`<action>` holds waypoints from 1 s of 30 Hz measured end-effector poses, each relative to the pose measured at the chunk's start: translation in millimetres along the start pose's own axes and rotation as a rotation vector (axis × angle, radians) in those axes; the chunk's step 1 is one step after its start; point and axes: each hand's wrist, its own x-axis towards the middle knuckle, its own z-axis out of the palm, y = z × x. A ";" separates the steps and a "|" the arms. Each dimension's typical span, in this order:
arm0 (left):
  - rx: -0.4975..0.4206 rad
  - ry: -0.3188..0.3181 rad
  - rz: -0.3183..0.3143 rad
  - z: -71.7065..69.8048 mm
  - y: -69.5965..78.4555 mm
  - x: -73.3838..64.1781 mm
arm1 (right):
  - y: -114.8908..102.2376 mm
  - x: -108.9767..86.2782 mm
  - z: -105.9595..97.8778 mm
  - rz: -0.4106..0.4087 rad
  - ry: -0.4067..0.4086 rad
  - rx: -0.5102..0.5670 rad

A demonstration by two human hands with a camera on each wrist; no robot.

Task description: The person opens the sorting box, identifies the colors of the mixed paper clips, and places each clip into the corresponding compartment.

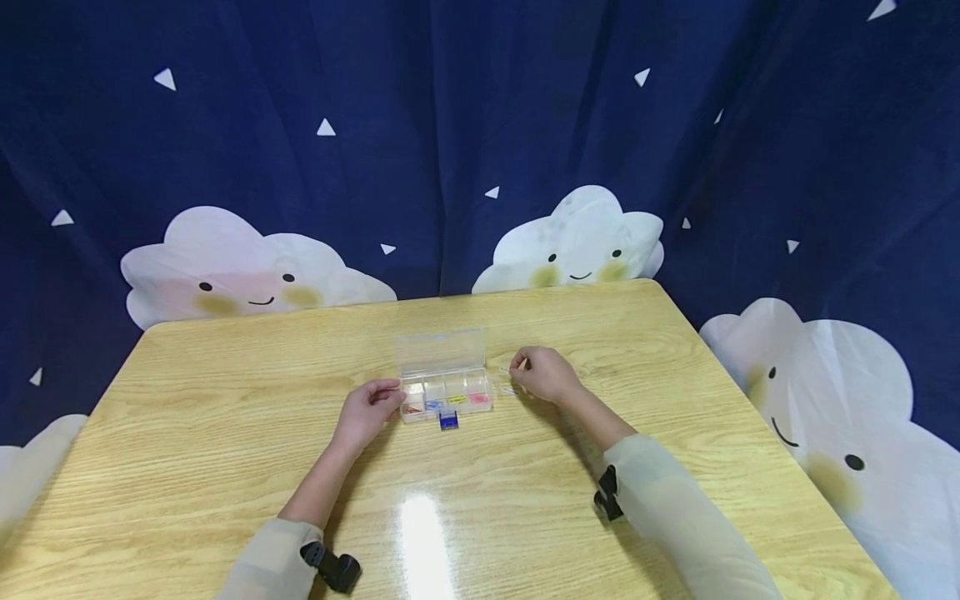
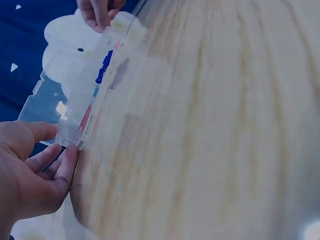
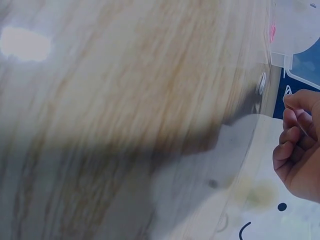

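Note:
A clear plastic compartment box (image 1: 453,381) sits on the table with its transparent lid (image 1: 441,352) raised at the back and a blue latch (image 1: 447,419) folded out in front. Red (image 1: 412,410), blue (image 1: 434,406), yellow (image 1: 457,400) and pink paper clips (image 1: 478,398) lie in separate compartments. My left hand (image 1: 367,410) holds the box's left end between thumb and fingers. Just right of the box, my right hand (image 1: 546,377) pinches a white paper clip (image 3: 288,91) at its fingertips. Another white paper clip (image 3: 262,83) lies on the table below that hand.
The wooden table (image 1: 225,467) ends at a dark blue curtain (image 1: 435,150) printed with clouds and triangles. A black wrist camera (image 1: 330,567) is strapped on the left sleeve, another camera (image 1: 609,493) on the right.

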 end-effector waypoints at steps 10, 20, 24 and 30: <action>-0.003 -0.003 0.008 -0.3 1.2 -0.2 | -4.9 1.1 2.2 -0.019 -0.009 -0.010; -0.002 0.000 0.002 0.2 -0.3 -0.4 | -11.4 3.6 3.0 -0.048 -0.012 -0.026; -0.005 -0.002 -0.001 -0.2 -0.6 -0.2 | -15.5 5.4 2.5 -0.054 -0.007 -0.037; 0.001 0.003 -0.007 0.1 -0.6 -0.1 | -18.5 7.0 3.8 -0.069 0.001 -0.033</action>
